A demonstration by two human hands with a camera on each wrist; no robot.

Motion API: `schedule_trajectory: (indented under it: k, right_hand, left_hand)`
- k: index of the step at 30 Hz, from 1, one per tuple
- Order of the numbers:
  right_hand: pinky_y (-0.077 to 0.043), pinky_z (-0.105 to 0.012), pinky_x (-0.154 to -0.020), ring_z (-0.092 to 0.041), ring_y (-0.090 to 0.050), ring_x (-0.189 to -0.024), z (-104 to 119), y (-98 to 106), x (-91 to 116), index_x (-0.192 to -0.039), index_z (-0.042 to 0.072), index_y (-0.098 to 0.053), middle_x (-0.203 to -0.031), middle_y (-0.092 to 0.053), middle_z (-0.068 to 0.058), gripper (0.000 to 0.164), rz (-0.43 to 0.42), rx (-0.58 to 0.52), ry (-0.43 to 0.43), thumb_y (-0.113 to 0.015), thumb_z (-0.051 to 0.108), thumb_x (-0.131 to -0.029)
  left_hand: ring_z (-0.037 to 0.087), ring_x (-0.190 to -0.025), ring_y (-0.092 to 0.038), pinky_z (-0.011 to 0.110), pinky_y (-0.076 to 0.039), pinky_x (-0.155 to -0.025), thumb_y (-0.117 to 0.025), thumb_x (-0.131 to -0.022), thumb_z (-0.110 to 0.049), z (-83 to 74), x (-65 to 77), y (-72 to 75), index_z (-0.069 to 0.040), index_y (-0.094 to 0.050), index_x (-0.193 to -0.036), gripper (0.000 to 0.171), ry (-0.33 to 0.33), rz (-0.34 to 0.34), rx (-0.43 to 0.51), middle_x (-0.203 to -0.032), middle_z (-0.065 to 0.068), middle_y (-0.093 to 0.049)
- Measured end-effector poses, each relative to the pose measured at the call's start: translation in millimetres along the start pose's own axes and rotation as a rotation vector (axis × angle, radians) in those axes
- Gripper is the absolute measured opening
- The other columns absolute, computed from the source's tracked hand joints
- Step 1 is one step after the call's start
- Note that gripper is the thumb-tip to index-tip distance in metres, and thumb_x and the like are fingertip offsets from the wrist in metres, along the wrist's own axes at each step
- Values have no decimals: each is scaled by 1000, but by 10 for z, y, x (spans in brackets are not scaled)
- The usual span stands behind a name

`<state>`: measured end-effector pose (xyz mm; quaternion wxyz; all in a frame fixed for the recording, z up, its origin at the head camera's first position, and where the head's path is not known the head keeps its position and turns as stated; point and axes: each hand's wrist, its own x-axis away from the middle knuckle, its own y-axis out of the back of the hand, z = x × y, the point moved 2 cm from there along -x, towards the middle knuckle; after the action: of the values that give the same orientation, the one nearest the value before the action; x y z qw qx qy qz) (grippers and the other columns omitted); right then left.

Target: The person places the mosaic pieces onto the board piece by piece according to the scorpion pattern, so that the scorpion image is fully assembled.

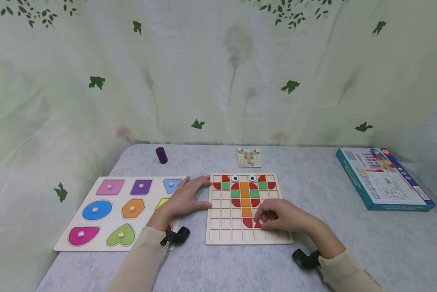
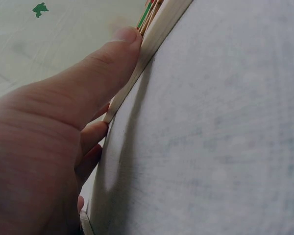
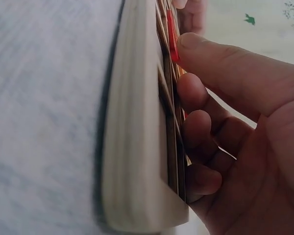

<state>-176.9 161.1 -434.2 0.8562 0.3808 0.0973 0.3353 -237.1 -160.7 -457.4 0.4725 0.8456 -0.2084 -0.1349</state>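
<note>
A wooden grid board [image 1: 218,235] lies in front of me, with red, green and orange pieces and two eye pieces [image 1: 234,178] set in its cells. My right hand [image 1: 282,215] is over the lower part of the board, pinching a small red piece [image 1: 258,224] beside a red quarter-round piece [image 1: 247,222]. In the right wrist view the thumb meets the red piece [image 3: 172,36], and the other fingers curl close over the grid. My left hand [image 1: 185,198] rests with extended fingers and thumb against the board's left edge [image 2: 146,56].
Left of the grid board, partly under my left arm, lies a white knob puzzle [image 1: 76,202] with coloured shapes. A small pattern card [image 1: 249,158] sits behind the board. A dark purple cylinder [image 1: 161,155] stands at the back left, a teal-edged box [image 1: 386,178] at the right.
</note>
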Motion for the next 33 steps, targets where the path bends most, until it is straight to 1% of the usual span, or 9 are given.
schedule_trajectory:
  k: [5,7,12,15,18,21,25,27,33]
  right_hand:
    - [-47,-18,-66,-6,-54,-75,-25,1,6,-98,28,-73,-83,-59,10,11,0,0,-3,-74,19,-90]
    - [-48,-19,-67,-7,-55,-77,-32,7,18,-100,28,-73,-84,-60,9,13,-1,-24,-10,-73,19,-91]
    - [-49,-21,-67,-13,-56,-80,-43,66,58,-103,27,-71,-88,-62,6,12,-13,-91,-63,-71,20,-93]
    - [-50,-22,-68,-14,-56,-82,-58,128,80,-103,27,-71,-92,-64,7,11,-27,-77,-89,-70,21,-94]
    - [-51,-22,-70,-15,-56,-83,-85,199,106,-103,25,-71,-91,-64,6,11,-36,-46,-108,-71,20,-93]
    - [-52,-22,-71,-15,-57,-84,-121,265,141,-103,24,-70,-88,-62,5,13,-33,-29,-150,-73,18,-91]
    - [-52,-22,-68,-16,-57,-83,-185,350,207,-102,22,-70,-86,-61,3,15,-12,-28,-184,-74,17,-88]
    - [-51,-22,-67,-16,-57,-82,-225,394,246,-101,20,-69,-86,-61,2,16,2,-27,-187,-76,18,-87]
    - [-50,-22,-68,-14,-57,-81,-356,525,388,-98,19,-69,-85,-63,3,15,77,-23,-202,-78,19,-85]
  left_hand:
    - [21,-152,-31,53,-3,-129,-77,-83,-50,-1,-2,4,-22,-52,-141,69,2,3,4,-160,-3,-39]
    - [21,-152,-31,53,-3,-129,-77,-83,-49,-3,0,4,-22,-52,-141,69,4,5,7,-161,-3,-39]
    - [21,-152,-31,53,-3,-129,-77,-83,-49,-5,2,3,-22,-53,-140,68,3,4,7,-160,-3,-39]
    - [21,-152,-31,53,-3,-129,-77,-83,-49,-4,1,2,-22,-53,-140,68,-1,3,9,-160,-3,-39]
    - [21,-152,-31,53,-4,-128,-78,-83,-49,-5,-1,3,-23,-53,-140,68,-4,1,9,-160,-3,-40]
    - [20,-152,-31,52,-3,-129,-78,-83,-49,-4,-1,4,-22,-53,-140,68,-3,0,11,-160,-3,-40]
    - [20,-152,-31,52,-3,-129,-78,-83,-49,-3,2,5,-22,-53,-140,69,0,1,13,-160,-3,-39]
    - [21,-152,-31,52,-3,-129,-78,-83,-49,-4,3,6,-22,-53,-140,68,0,0,11,-160,-3,-39]
    - [21,-152,-31,53,-3,-129,-78,-83,-50,-14,6,9,-21,-53,-140,69,-1,0,12,-160,-3,-39]
